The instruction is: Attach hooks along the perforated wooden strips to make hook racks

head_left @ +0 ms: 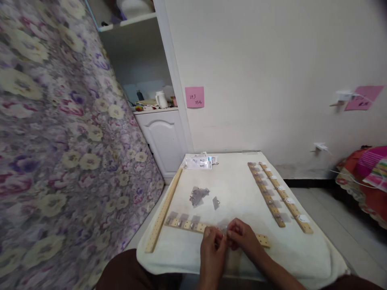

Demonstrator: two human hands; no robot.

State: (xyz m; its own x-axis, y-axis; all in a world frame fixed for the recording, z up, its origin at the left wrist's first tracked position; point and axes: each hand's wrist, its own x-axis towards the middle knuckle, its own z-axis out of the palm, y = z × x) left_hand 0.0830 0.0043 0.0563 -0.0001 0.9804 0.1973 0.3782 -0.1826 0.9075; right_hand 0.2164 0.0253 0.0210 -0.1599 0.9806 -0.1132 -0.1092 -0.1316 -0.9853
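Note:
My left hand (213, 245) and my right hand (242, 237) meet over the near wooden strip with holes (262, 240). Their fingertips are pinched together around a small translucent grey card (223, 224), partly hidden by the fingers. Whether a metal piece is on it is too small to tell. Three similar cards with shiny metal pieces (192, 224) stand along the left part of this strip. Beyond it lie a loose card with a small ring (215, 202) and a heap of such cards (198, 195).
At the right, two holed strips (267, 197) (287, 200) carry cards and white round pieces. A long bare strip (163, 213) lies along the left edge. Clear plastic packaging (198, 162) sits at the back of the cloth-covered table (236, 177). A floral curtain (60, 141) hangs left.

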